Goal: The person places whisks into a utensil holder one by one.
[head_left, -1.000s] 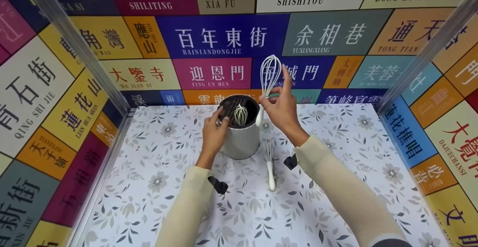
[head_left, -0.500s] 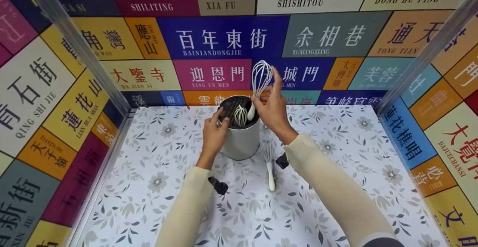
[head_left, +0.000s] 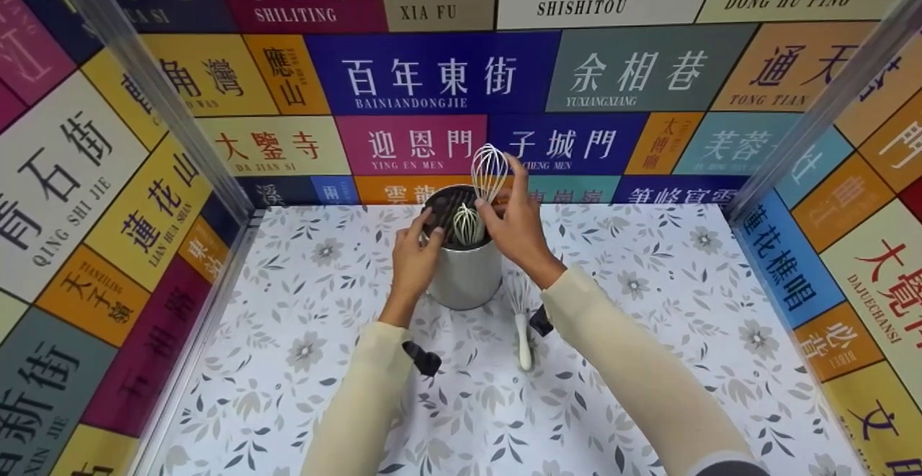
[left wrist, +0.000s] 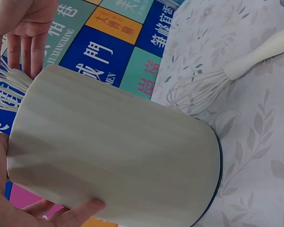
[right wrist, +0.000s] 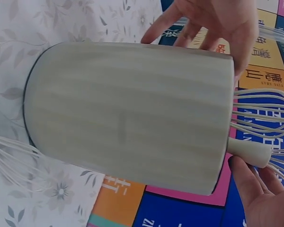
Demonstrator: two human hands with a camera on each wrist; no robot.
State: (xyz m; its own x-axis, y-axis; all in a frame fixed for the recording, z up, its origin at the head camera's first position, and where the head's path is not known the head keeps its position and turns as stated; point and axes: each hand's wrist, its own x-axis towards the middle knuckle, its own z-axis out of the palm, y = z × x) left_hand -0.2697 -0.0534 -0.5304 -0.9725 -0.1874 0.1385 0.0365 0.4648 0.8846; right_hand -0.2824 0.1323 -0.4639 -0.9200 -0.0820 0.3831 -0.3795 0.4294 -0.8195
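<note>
"Checking the head view from my end: where's the pot [head_left: 464, 278]?"

"I have it upright on the table [head_left: 288, 411], toward the far edge, near the backdrop [head_left: 432, 69]. The left hand [head_left: 415, 256] grips it at the left of the rim."

"And the right hand [head_left: 520, 227]?"

"Thumb and fingers pinch the held whisk [head_left: 490, 168], wires up, over the right of the pot's mouth. The inner whisk [head_left: 470, 225] sits in the pot, also wires up, beside a dark slotted thing [head_left: 441, 211] I can't make out. The loose whisk [head_left: 522, 332] lies on the table, right of the pot, wires away from me."

"Left wrist next."

"I get mostly the pot's pale side, with left-hand fingers bent against it. Wires poke past the rim by the right hand; I can't tell which whisk they belong to. The loose whisk's wires come right up to the pot's base; I can't say whether they touch."

"Right wrist?"

"I see the held whisk's handle clamped between thumb and fingers, running out of sight behind the rim. The inner whisk's wires stick out just beside it. Left-hand fingertips press the pot's opposite side. Only the loose whisk's wires show, cut off by the frame's edge."
</note>
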